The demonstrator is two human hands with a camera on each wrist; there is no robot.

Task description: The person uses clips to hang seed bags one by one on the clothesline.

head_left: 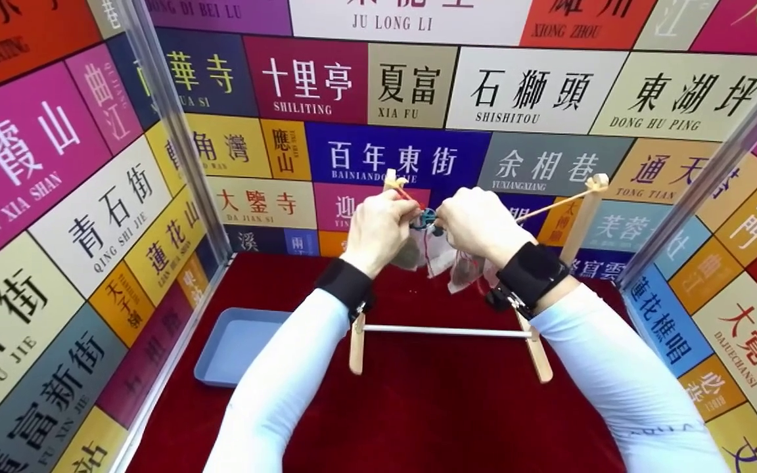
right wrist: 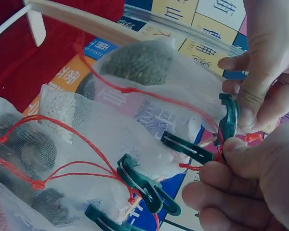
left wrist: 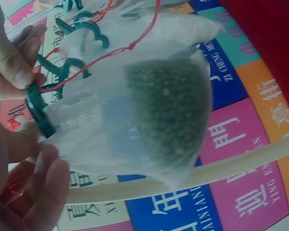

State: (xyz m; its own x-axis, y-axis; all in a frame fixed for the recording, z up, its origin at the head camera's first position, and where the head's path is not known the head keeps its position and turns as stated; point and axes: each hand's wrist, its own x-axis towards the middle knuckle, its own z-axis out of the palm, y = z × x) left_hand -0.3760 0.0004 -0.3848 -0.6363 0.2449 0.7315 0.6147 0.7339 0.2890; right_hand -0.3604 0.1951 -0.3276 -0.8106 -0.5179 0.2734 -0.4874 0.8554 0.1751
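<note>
In the head view my left hand (head_left: 382, 226) and right hand (head_left: 477, 220) meet at a cord strung across a wooden stand (head_left: 582, 226). Between them is a dark green clip (right wrist: 229, 118) at the top of a white mesh bag (left wrist: 168, 106) filled with green grains. My right thumb and fingers pinch the clip's lower end, seen in the right wrist view. My left thumb and fingers grip the bag's gathered top edge beside the clip. Other mesh bags (right wrist: 101, 127) hang alongside under green clips (right wrist: 139, 183), with red strings (right wrist: 82, 139) looped over them.
A blue tray (head_left: 211, 361) lies on the dark red cloth (head_left: 378, 420), left of the stand. A white rod (head_left: 444, 330) joins the stand's feet. Panels printed with Chinese place names (head_left: 516, 92) rise behind and at both sides, with clear corner strips (head_left: 181, 131).
</note>
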